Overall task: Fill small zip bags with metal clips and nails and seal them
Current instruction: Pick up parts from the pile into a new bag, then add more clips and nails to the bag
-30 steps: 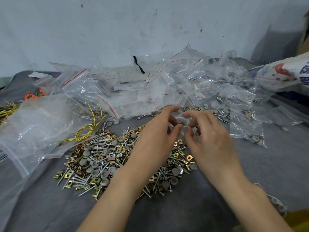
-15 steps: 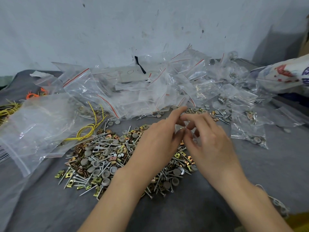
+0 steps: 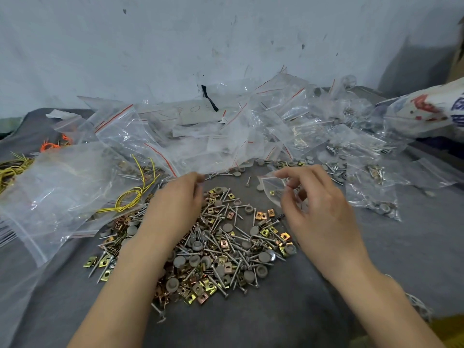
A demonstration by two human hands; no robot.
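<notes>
— What is the work lying on?

— A grey cloth (image 3: 376, 259) is covering the surface below a scuffed white wall (image 3: 150, 46). A heap (image 3: 226, 247) of nails, gold clips and grey caps is lying in the middle of it.

— What is the right hand doing?

— The right hand (image 3: 324, 214) is hovering over the heap's far right edge. It is pinching a small zip bag (image 3: 268, 183) between thumb and curled fingers, a narrow grip.

— And which way is the bag pointing?

— It is hanging off the fingertips, its long axis slanting from a far left corner down toward the palm. One gold clip (image 3: 272, 192) is showing inside. I cannot tell which end is the mouth.

— The left hand?

— The left hand (image 3: 175, 207) is reaching across the heap's left half, fingers curled at its far edge. I cannot tell whether it is holding anything.

— And further out?

— Clear zip bags (image 3: 200, 136) with red strips are drifting beyond the heap, against the wall. A large clear bag (image 3: 62, 192) is lying left of the heap, with yellow wire (image 3: 133, 197) looping between the two. Filled bags (image 3: 371, 197) are lying to the heap's right.
</notes>
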